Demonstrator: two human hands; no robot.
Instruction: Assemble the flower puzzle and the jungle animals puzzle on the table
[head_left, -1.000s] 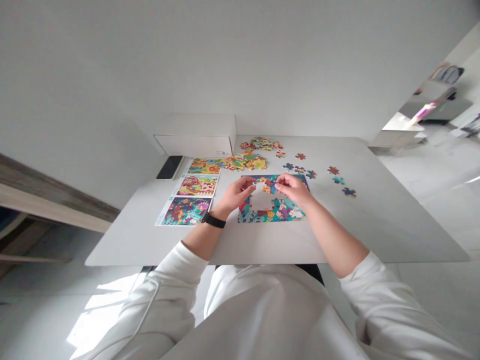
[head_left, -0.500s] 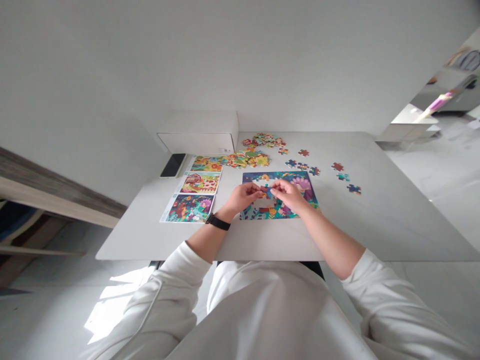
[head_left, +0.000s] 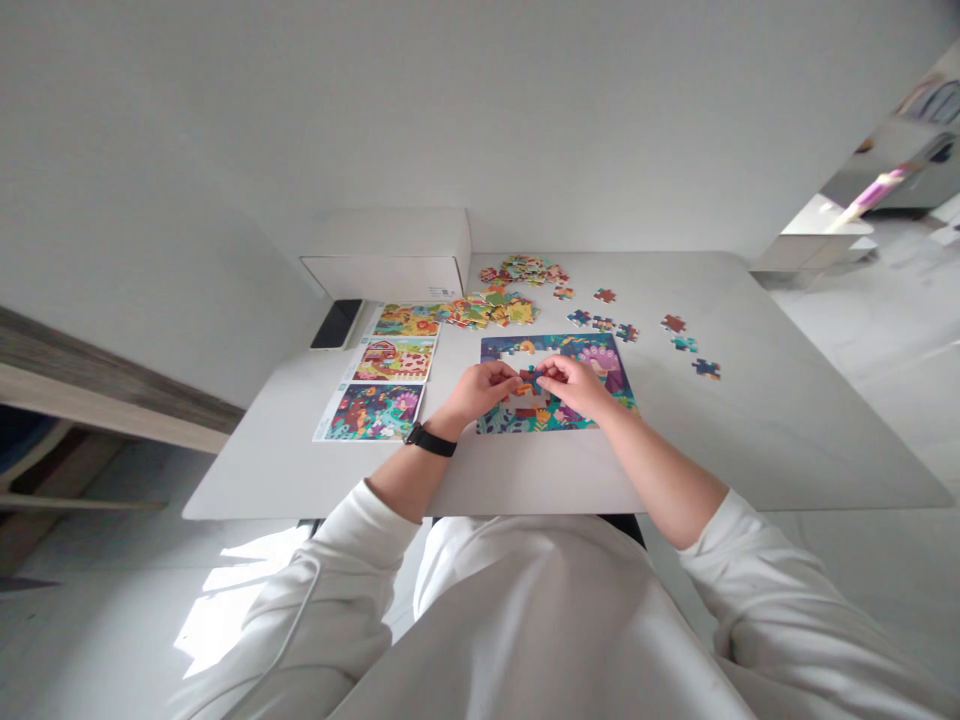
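Observation:
A partly assembled jigsaw puzzle [head_left: 619,370], dark blue with a purple peacock, lies in front of me with a pale gap in its middle. Over that gap, my left hand [head_left: 484,390] and my right hand [head_left: 576,385] are pinched around a small jigsaw piece [head_left: 529,378], brown and blue, one hand at each side. The fingertips cover part of it, and whether it touches the pieces below is unclear. A black band circles my left wrist.
Left of the puzzle lies a reference sheet [head_left: 322,425] with three pictures, beside a phone [head_left: 337,325]. A white box [head_left: 382,275] stands behind. Piled pieces [head_left: 495,308] lie near the box; several loose pieces [head_left: 673,323] are scattered to the right.
The view has shifted slightly, so the table sits a little higher in the picture. Both hands stay pinched at the same piece, with only a slight shift over the gap.

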